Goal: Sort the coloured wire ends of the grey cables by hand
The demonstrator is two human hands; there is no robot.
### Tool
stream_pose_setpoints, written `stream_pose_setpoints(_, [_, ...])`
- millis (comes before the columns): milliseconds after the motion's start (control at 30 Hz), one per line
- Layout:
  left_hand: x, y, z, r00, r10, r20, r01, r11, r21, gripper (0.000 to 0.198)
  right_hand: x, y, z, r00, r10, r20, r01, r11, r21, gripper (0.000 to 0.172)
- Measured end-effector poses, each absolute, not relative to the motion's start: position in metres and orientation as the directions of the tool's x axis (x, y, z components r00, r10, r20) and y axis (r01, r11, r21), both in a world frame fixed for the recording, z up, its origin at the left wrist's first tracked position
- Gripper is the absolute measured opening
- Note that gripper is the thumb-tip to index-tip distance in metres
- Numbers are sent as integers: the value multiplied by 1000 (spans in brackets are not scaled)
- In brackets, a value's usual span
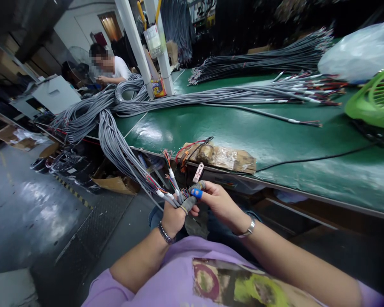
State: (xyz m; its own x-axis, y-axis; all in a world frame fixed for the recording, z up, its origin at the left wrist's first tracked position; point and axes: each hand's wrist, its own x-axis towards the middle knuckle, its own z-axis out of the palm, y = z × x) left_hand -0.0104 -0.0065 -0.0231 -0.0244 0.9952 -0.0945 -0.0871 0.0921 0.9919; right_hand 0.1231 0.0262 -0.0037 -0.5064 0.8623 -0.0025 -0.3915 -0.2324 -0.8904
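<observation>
My left hand is closed around the ends of several grey cables, which hang down from the table's left side. White bands sit near the cable ends, and thin coloured wires fan out beyond them. My right hand pinches at the tips of thin wires just beside the left fingers. Blue tape wraps the right thumb; grey covers are on fingers of both hands. Just beyond the right fingertips stands a small pale clip-like piece with holes. The pinched wire tips are partly hidden by my fingers.
A wooden block with tape and red and black leads sits at the edge of the green table. Behind it lie more grey cables, dark cables, a plastic bag and a green fan. A person sits beyond.
</observation>
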Motion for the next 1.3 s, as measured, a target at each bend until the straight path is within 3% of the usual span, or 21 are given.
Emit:
stream_pose_setpoints(233, [-6,-2,-21,-188,980,-67,-150,39,988,32,126,29,-11,-227,969,-98,-330,-172,-928,23])
stream_pose_setpoints(367, [-3,0,-15,-245,965,-94,-242,33,970,33,129,30,-20,-296,947,-128,-392,-243,-887,23])
stream_pose_setpoints(500, [-2,0,-7,-223,969,-107,-282,41,959,36,133,44,-26,-393,889,-236,-523,-427,-738,32])
stream_pose_setpoints(600, [0,1,-4,-181,978,-104,-282,50,958,36,135,56,-23,-515,818,-256,-515,-534,-671,38])
stream_pose_setpoints(667, [2,4,-3,-167,982,-93,-272,45,961,35,134,61,-19,-500,843,-201,-489,-466,-737,35])
stream_pose_setpoints(767, [5,7,-3,-160,983,-90,-267,44,963,34,132,63,-16,-283,954,-100,-392,-210,-896,35])
stream_pose_setpoints(867, [7,11,-2,-151,984,-100,-268,56,962,33,128,64,-17,-170,984,-58,-357,-116,-927,44])
stream_pose_setpoints(1033, [8,13,-5,-145,982,-123,-269,80,960,33,121,69,-19,-354,920,-169,-574,-357,-737,42])
stream_pose_setpoints(1300, [8,13,-10,-145,981,-130,-228,95,969,31,114,71,-21,-333,912,-238,-699,-408,-588,36])
